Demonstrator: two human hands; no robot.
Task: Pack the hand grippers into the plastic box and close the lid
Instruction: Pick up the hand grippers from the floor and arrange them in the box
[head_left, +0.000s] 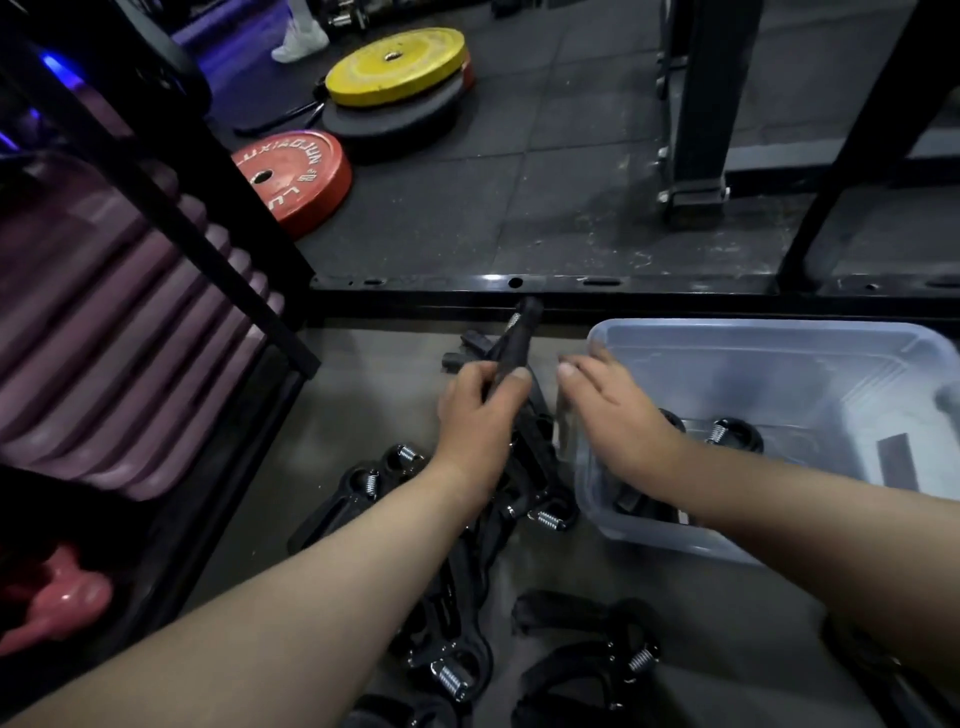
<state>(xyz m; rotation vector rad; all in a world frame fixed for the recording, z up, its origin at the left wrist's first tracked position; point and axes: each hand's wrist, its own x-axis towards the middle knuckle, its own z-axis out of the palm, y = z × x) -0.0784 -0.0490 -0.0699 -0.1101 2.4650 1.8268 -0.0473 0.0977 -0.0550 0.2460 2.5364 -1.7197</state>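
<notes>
Gripping one black gripper (519, 338) by its handle, the left hand (480, 415) holds it above the pile (447, 649). The right hand (618, 410) hangs open at the rim of the box (779, 332), where a few already lie. They look light, stiff and sprung, prone to tangle, so a single handle seems the best hold. All sits on a rack's grey base (363, 405), with gym plates (397, 67) on the rubber floor (571, 156) beyond.

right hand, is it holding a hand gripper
No, the right hand is open over the left wall of the plastic box and holds nothing; the left hand grips the hand gripper.
</notes>
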